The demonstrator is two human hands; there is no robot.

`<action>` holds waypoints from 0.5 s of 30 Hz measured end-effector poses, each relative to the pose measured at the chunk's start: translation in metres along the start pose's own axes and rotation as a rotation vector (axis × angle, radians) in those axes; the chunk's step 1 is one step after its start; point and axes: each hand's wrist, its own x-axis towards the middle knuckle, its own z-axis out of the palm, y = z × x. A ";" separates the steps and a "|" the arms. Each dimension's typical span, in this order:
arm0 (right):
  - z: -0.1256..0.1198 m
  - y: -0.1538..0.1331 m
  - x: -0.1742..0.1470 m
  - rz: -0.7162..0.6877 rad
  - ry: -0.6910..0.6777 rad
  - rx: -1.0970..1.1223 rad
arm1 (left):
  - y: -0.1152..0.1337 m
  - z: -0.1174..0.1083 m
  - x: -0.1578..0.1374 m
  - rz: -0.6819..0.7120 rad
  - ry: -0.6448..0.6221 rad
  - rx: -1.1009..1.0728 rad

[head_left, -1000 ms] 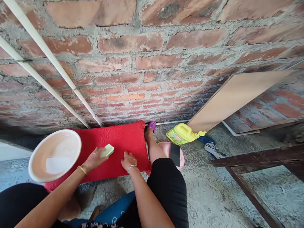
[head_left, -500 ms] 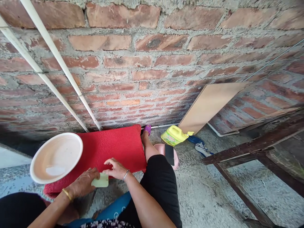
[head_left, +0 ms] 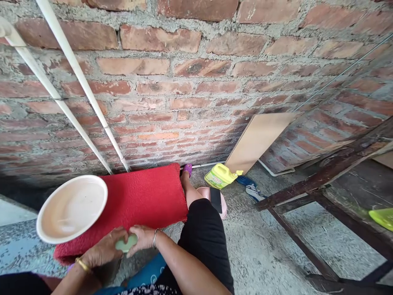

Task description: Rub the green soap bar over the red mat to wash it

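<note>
From my remote station I check the grip first: the left hand (head_left: 106, 248) pinches the left end of a pale green bar (head_left: 125, 244), probably soap, and the right hand (head_left: 143, 239) pinches its right end, thumb and fingers curled round it. If the bar is wet, uneven pressure could squirt it loose; I rate the near side worse, since bare concrete floor (head_left: 260, 246) shows there. Just beyond the grip lies a red cloth (head_left: 144, 196). Forward-left of the grip, a white basin (head_left: 47, 223), which appears to hold water, rests on that cloth; a snagged edge could drag the basin and spill it. Right of the grip, past the bent leg (head_left: 205, 241), a dark phone (head_left: 216, 200) lies exposed to splashes. Farther off stand a yellow jug (head_left: 221, 176) and, behind everything, the brick wall (head_left: 184, 67).
</note>
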 end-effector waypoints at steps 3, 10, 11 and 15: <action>0.010 -0.001 0.007 0.014 -0.006 0.015 | -0.008 0.004 0.003 0.009 -0.007 -0.054; 0.008 0.002 0.015 0.215 0.341 0.123 | -0.063 0.015 0.024 0.002 0.283 -0.140; 0.004 0.004 0.015 0.264 0.419 0.141 | -0.073 0.017 0.028 -0.018 0.348 -0.147; -0.011 0.016 0.010 0.462 0.631 0.090 | -0.107 0.025 0.044 -0.250 0.430 0.003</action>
